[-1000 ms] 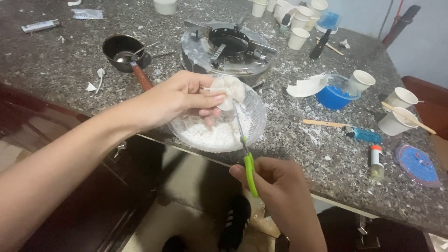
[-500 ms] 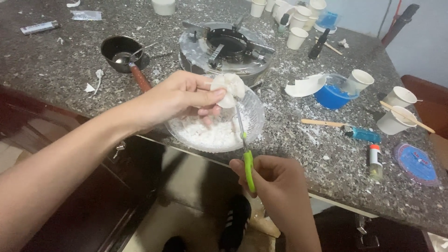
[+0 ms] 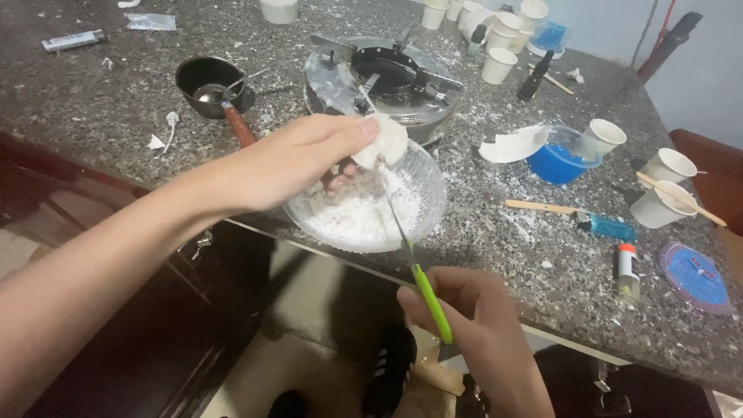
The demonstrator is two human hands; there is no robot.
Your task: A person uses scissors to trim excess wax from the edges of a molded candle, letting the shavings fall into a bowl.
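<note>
Your right hand [image 3: 472, 325], nearest the camera and off the counter's front edge, is closed around the green handle of a thin metal tool [image 3: 410, 255] whose blade angles up into the clear bowl [image 3: 426, 166]. That bowl, partly filled with white flakes [image 3: 352, 224], sits at the front edge of the speckled stone counter [image 3: 93, 93], slightly overhanging it. Above the bowl, your left hand [image 3: 286, 166] pinches a white lump [image 3: 385, 143] between thumb and fingertips, fingers curled tight on it, the tool's tip just beneath. Just behind the bowl stands a small gas stove [image 3: 387, 77]; to its left lies a dark saucepan [image 3: 209, 81] with a reddish handle. Toward the right edge sit a blue tub [image 3: 557, 166], a wooden stick [image 3: 542, 207] and several white paper cups [image 3: 669, 166]. More cups cluster near the far edge.
</note>
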